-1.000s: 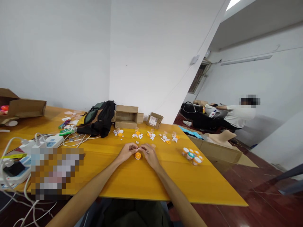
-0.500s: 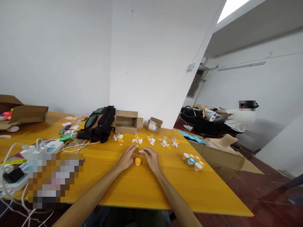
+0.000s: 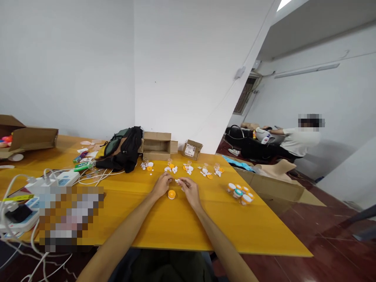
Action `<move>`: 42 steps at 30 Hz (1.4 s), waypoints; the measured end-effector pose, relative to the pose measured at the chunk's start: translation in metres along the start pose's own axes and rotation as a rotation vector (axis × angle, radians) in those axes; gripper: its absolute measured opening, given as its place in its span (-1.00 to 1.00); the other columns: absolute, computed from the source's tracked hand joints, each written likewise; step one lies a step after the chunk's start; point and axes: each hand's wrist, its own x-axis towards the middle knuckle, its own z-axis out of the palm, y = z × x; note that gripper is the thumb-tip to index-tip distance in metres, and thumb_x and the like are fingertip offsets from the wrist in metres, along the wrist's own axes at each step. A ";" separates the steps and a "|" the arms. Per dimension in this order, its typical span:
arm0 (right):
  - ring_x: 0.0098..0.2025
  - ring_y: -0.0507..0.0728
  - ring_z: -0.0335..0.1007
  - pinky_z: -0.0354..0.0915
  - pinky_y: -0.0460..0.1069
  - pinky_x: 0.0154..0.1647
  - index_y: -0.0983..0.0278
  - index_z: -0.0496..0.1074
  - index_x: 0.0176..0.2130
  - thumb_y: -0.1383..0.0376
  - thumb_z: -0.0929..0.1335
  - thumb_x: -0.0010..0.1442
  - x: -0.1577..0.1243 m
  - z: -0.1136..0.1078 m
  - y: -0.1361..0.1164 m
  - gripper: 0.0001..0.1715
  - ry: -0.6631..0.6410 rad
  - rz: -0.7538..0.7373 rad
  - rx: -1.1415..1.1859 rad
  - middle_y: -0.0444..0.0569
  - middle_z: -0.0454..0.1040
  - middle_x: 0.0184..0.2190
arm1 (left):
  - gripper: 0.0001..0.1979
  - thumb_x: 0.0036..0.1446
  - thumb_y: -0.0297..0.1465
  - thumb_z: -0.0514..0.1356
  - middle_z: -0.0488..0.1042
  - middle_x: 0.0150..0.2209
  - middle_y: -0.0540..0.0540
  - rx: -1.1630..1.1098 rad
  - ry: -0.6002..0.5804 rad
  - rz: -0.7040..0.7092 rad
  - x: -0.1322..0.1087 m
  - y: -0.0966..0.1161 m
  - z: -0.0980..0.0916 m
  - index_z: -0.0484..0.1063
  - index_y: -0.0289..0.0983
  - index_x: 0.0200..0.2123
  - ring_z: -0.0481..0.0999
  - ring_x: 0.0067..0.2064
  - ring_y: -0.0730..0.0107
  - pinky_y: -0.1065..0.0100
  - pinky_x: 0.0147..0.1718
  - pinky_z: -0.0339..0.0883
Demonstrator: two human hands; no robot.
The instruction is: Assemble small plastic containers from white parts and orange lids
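Observation:
My right hand (image 3: 190,190) is closed, its fingertips pinching a small white plastic piece (image 3: 177,181) over the table. My left hand (image 3: 161,185) is close by on the left, fingers curled and pressed together. Whatever those fingers hold, if anything, is too small to make out. Between my wrists stands a small orange-topped cup (image 3: 171,194). Beyond my hands lie piles of small white parts (image 3: 174,169) and orange rings (image 3: 209,177), with small clear cups (image 3: 205,166) among them.
Several lidded jars (image 3: 246,199) stand grouped at the right. Behind the piles are an open cardboard box (image 3: 157,156), a smaller box (image 3: 192,150) and a black backpack (image 3: 129,150). Power strips (image 3: 67,179) with cables lie left. A person (image 3: 302,141) sits in the right background.
The view has tilted slightly. My hands stay close together, the right still pinching the white piece. A white bit seen at my left fingertips before no longer shows clearly.

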 end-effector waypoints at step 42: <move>-0.41 0.16 0.50 0.43 0.03 -0.30 0.22 0.51 -0.46 -0.01 0.43 -0.01 0.002 0.002 -0.003 -0.65 -0.074 0.043 0.039 -0.06 0.57 -0.50 | -0.90 -0.06 -0.51 0.24 0.51 -0.41 -0.02 -0.468 -0.007 -0.124 0.001 0.017 -0.002 0.52 -0.28 -0.40 0.48 -0.36 0.40 0.37 -0.28 0.40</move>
